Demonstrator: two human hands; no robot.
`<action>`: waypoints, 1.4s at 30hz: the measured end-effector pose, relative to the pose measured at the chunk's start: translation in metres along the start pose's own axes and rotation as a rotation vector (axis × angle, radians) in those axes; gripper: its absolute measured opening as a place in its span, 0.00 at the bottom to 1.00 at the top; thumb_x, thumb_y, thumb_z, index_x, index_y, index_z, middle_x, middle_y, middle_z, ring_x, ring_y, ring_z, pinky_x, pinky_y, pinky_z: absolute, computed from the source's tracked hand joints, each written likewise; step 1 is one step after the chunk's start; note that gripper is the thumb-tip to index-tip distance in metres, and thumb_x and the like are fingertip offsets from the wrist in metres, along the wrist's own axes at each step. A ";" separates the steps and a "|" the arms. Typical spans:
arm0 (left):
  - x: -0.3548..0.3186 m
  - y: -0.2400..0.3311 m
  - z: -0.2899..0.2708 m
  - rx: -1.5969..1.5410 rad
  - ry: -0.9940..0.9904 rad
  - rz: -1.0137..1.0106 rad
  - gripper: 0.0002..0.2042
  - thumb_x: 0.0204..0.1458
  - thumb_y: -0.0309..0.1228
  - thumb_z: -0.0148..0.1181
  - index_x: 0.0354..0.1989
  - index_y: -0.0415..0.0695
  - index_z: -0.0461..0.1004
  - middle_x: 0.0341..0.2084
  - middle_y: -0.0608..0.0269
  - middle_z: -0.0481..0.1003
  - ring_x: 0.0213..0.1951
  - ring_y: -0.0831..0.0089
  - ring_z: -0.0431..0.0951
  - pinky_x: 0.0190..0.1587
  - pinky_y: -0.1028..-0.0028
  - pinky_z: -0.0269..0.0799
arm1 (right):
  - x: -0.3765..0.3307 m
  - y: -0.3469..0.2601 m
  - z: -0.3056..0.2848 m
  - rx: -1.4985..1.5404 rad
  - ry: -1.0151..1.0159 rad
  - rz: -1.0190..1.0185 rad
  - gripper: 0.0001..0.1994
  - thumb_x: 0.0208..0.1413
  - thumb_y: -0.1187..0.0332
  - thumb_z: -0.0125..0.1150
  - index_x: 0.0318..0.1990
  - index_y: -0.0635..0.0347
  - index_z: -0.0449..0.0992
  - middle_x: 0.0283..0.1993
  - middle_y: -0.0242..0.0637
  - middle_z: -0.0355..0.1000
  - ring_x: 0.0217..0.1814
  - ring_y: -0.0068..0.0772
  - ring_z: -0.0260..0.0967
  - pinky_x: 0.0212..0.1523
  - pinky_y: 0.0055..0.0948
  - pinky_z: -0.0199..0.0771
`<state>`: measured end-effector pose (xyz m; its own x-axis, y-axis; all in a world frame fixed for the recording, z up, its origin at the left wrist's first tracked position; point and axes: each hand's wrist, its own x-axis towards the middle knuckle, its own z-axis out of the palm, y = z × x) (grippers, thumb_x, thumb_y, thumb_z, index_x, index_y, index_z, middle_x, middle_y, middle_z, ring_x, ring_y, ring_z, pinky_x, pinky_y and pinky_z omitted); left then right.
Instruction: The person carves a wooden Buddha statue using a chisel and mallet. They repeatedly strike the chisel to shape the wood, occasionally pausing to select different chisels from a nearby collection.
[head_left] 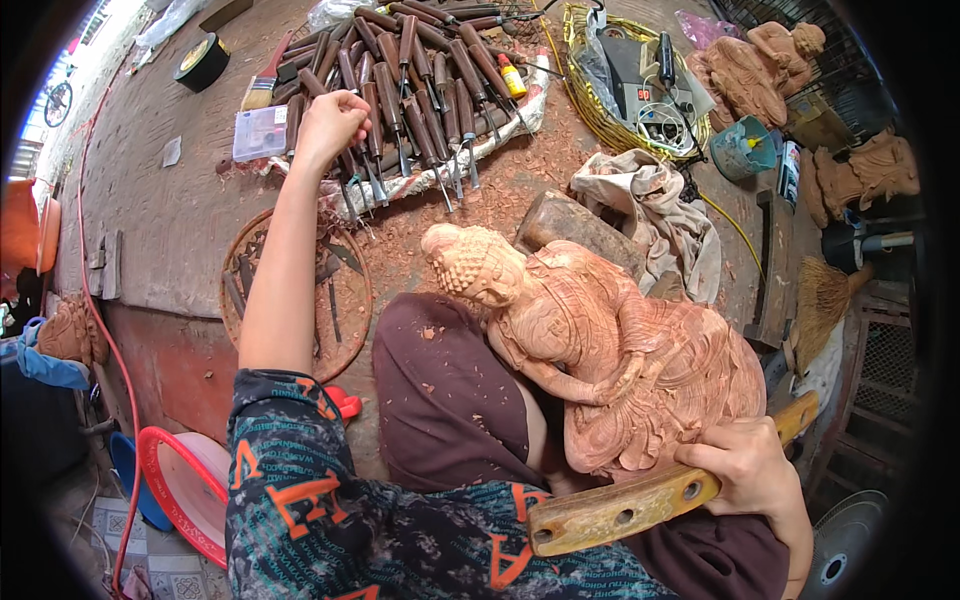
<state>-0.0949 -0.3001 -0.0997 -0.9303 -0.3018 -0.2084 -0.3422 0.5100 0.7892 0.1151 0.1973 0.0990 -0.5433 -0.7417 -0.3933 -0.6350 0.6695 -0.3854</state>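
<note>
My left hand is stretched out over a pile of carving chisels with dark wooden handles. Its fingers are curled inward among the handles, and whatever they may hold is hidden. A carved wooden seated figure with a curly-haired head leans across my lap, its head toward the far left. Beside the figure's base, my right hand is wrapped round a worn wooden bar with several round holes. That bar lies slantwise over my lap, against the carving's lower edge.
A wooden mallet-like block and a crumpled cloth lie behind the carving. To the left is a round tray of blades. A basket with an electric device stands far right, near other carvings. Wood chips litter the surface.
</note>
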 end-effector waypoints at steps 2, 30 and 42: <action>-0.006 0.001 0.006 -0.024 -0.032 0.018 0.08 0.59 0.24 0.54 0.41 0.40 0.80 0.27 0.65 0.81 0.25 0.84 0.78 0.27 0.81 0.73 | 0.001 0.001 0.000 0.002 0.005 -0.006 0.18 0.34 0.60 0.73 0.38 0.46 0.81 0.21 0.28 0.64 0.22 0.34 0.70 0.23 0.34 0.69; -0.177 0.139 0.080 -1.684 -0.507 0.360 0.07 0.64 0.29 0.55 0.44 0.41 0.66 0.29 0.67 0.71 0.28 0.80 0.71 0.30 0.80 0.69 | -0.023 0.024 -0.003 0.082 0.509 -0.014 0.18 0.37 0.64 0.78 0.36 0.61 0.79 0.23 0.35 0.72 0.19 0.32 0.66 0.21 0.29 0.62; -0.332 0.106 0.174 -0.907 -0.056 1.228 0.07 0.46 0.29 0.65 0.33 0.44 0.76 0.27 0.65 0.67 0.27 0.70 0.70 0.31 0.71 0.67 | 0.002 -0.004 -0.032 -0.227 0.577 -0.106 0.15 0.43 0.70 0.76 0.37 0.55 0.74 0.22 0.30 0.64 0.20 0.28 0.63 0.20 0.27 0.63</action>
<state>0.1544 -0.0056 -0.0471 -0.5805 -0.0329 0.8136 0.7945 -0.2416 0.5571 0.0990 0.1923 0.1267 -0.6399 -0.7482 0.1752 -0.7678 0.6132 -0.1855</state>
